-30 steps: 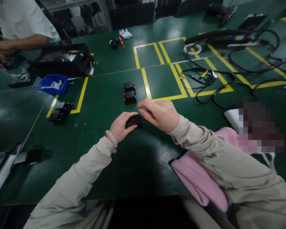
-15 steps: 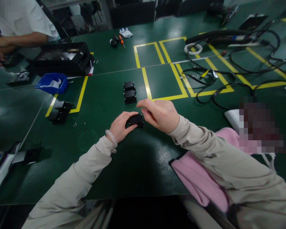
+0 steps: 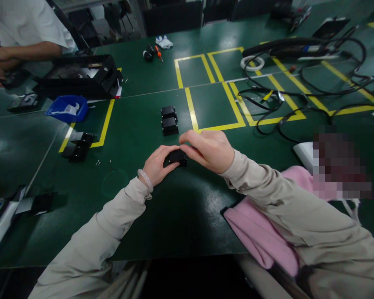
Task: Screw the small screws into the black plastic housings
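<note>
Block (image 3: 176, 157), small, black, gripped by left hand (image 3: 157, 164), right hand (image 3: 210, 149) pinching its top edge, open green table (image 3: 174, 216) around

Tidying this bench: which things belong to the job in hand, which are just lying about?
In hand: small black plastic block, gripped by left hand, right hand on top; two matching black blocks.
Lying about: blue plastic bin, tangled black cables, pink cloth.

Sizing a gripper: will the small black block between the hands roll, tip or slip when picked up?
The small black block sits boxy and low on the table, so rolling or tipping seems unlikely. Probably rigid and light: the left hand holds it by fingertips while the right hand touches it.
</note>
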`<action>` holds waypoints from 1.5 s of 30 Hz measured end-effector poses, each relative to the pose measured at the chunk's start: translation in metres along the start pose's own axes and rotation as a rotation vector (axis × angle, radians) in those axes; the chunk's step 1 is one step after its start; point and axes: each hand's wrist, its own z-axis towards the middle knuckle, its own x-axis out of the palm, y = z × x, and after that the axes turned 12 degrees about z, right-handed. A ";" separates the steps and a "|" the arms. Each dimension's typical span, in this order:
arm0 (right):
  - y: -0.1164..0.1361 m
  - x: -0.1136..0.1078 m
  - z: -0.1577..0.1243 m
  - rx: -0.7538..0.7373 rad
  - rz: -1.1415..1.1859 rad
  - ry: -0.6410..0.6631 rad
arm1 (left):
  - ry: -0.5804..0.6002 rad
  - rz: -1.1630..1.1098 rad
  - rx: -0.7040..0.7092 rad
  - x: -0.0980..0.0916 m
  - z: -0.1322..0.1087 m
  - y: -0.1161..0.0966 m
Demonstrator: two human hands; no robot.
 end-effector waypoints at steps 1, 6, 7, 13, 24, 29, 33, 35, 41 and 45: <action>0.000 0.000 0.000 0.004 -0.003 0.006 | 0.001 0.002 -0.003 0.000 0.000 0.000; 0.000 0.001 0.000 -0.004 0.030 -0.043 | 0.002 -0.003 -0.003 0.000 0.000 0.000; 0.000 0.001 0.000 -0.008 0.036 -0.051 | 0.002 -0.004 -0.003 0.000 0.000 0.000; 0.001 0.001 0.000 -0.004 0.009 -0.010 | 0.008 0.018 -0.016 0.000 0.000 0.000; 0.000 -0.002 0.001 0.028 -0.020 0.009 | 0.000 0.014 -0.015 0.000 0.000 0.000; 0.001 -0.003 0.001 0.036 -0.020 0.008 | 0.008 0.009 -0.016 0.000 0.000 -0.001; 0.002 -0.002 0.001 0.034 -0.003 -0.003 | 0.009 0.011 -0.019 -0.001 0.001 -0.002; 0.001 -0.002 0.001 0.043 -0.010 0.015 | 0.016 0.016 -0.024 -0.002 0.001 -0.002; 0.001 -0.002 0.002 0.064 -0.006 0.007 | 0.018 0.004 -0.023 -0.001 0.000 -0.002; 0.001 0.000 0.001 0.029 0.013 -0.021 | 0.010 0.003 -0.015 -0.001 0.000 -0.002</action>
